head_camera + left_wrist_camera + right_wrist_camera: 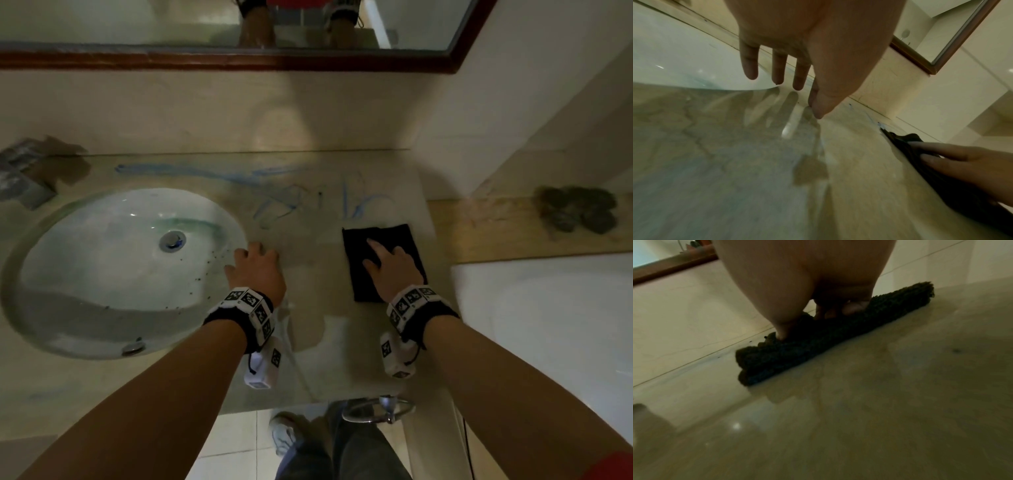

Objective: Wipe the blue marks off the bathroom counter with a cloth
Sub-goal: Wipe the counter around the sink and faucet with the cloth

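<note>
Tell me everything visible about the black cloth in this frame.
The black cloth is a folded, roughly rectangular pad with a nubby, terry-like pile, seen edge-on from the right wrist as a few stacked layers. It lies flat on the glossy beige counter, right of the sink and just in front of the blue marks, not yet covering them. The right hand rests on it, fingers extended and pressing down.

Right hand (394, 270) presses a black cloth (383, 260) flat on the counter (308, 329) — blue marks (291, 202) just beyond it.
</note>
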